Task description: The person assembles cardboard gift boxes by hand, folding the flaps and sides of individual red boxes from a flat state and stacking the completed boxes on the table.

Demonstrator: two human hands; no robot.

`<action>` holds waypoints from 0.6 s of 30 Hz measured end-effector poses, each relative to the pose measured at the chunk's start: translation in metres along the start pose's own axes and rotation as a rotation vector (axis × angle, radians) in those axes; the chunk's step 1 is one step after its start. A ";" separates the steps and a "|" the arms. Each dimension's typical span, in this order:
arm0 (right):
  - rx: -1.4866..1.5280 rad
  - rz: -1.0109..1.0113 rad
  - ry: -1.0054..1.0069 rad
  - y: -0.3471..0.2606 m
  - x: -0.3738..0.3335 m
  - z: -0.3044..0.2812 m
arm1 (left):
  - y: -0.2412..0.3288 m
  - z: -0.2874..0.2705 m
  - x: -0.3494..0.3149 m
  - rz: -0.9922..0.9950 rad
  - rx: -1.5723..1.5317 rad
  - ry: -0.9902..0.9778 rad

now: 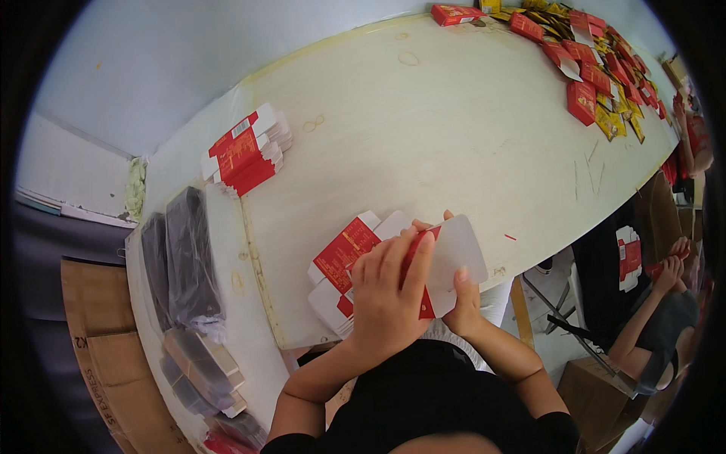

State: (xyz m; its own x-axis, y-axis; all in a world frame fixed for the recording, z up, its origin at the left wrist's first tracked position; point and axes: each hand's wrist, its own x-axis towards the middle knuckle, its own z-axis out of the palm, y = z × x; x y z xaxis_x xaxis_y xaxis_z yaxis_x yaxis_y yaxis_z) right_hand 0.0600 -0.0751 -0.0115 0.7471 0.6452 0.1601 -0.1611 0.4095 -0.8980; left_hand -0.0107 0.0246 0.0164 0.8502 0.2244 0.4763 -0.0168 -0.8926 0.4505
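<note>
Close to the table's near edge, both my hands are on a red and white folding carton [458, 253]. My left hand [389, 284] lies across its red side, the fingers bent over it. From the right, my right hand [463, 306] grips the carton's white part, the thumb on top and the other fingers partly behind it. Under and beside my left hand is a stack of flat red and white cartons [344, 253]. My left hand hides part of that stack and of the held carton.
Another stack of flat cartons [246, 155] lies farther left on the pale table [393, 136]. Red boxes [581, 102] and yellow packets [611, 121] pile up at far right. Dark wrapped bundles [193, 257] line the left edge. Another person [665, 318] sits at right.
</note>
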 end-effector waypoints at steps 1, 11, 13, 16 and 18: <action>-0.015 -0.008 0.003 0.001 -0.001 -0.001 | 0.002 -0.001 0.002 -0.037 -0.034 0.019; -0.237 0.015 -0.070 -0.009 0.001 -0.007 | 0.000 0.009 0.001 -0.008 -0.085 0.048; -0.375 0.048 -0.145 -0.021 0.003 -0.009 | -0.001 0.012 0.002 0.006 -0.087 0.067; -0.541 0.018 -0.239 -0.038 0.002 -0.005 | 0.002 0.014 0.000 -0.002 -0.065 0.070; -0.669 -0.082 -0.299 -0.045 -0.002 0.000 | -0.002 0.021 -0.003 0.022 0.039 0.086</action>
State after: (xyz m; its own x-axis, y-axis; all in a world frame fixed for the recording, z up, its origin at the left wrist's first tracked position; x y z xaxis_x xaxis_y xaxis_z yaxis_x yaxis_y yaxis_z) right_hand 0.0656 -0.0947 0.0285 0.5170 0.8166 0.2565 0.3871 0.0442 -0.9210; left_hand -0.0024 0.0175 -0.0021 0.8017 0.2357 0.5493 -0.0133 -0.9117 0.4106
